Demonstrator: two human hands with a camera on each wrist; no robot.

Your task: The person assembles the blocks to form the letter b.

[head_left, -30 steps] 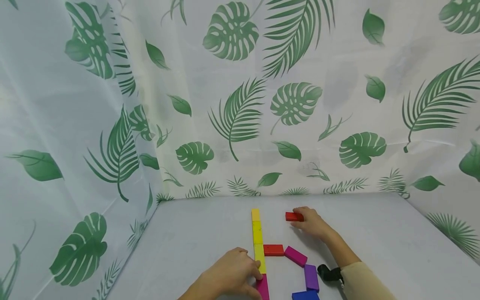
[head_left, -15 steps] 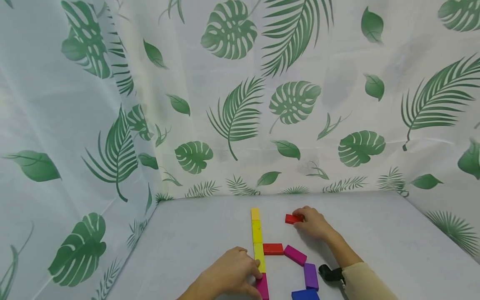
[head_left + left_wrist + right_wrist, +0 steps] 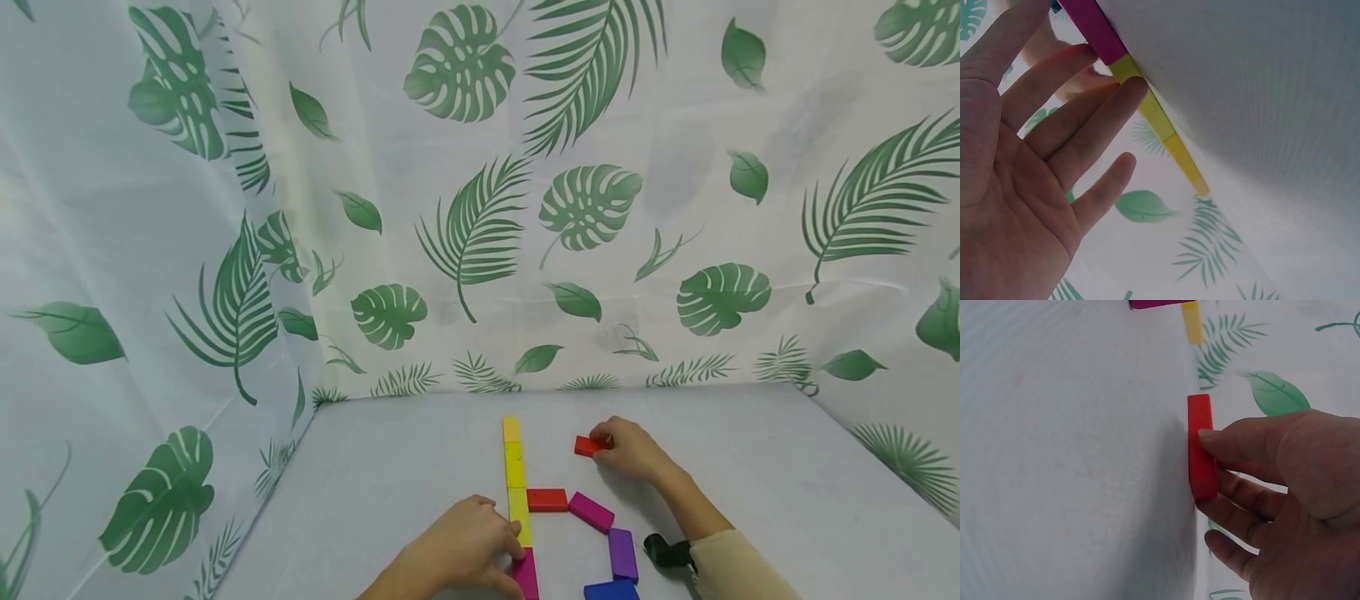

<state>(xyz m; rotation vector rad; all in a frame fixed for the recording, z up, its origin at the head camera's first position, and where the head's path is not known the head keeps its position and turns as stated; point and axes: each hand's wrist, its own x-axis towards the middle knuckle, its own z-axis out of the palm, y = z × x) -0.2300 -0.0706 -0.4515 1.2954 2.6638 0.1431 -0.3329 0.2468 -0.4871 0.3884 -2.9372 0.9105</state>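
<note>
In the head view my right hand (image 3: 633,450) pinches a red block (image 3: 587,446) above the right part of the table, apart from the others. The right wrist view shows the thumb on one face of that block and fingers behind it. My left hand (image 3: 465,542) lies beside a straight column of blocks, fingertips touching a yellow block (image 3: 519,508) and near a magenta block (image 3: 526,575). Seen in the left wrist view, its fingers (image 3: 1097,125) are fairly straight. From the column, a second red block (image 3: 547,500), a magenta block (image 3: 591,512), a purple block (image 3: 622,554) and a blue block (image 3: 611,591) curve round.
Two more yellow blocks (image 3: 514,464) continue the column toward the back. A black object (image 3: 666,552) is at the right wrist by the sleeve. Leaf-print sheeting (image 3: 480,333) rises behind the white table (image 3: 405,450) and along its sides.
My right hand has moved slightly toward me and to the right with the red block, which is turned a little. The left hand and the laid blocks stay where they were.
</note>
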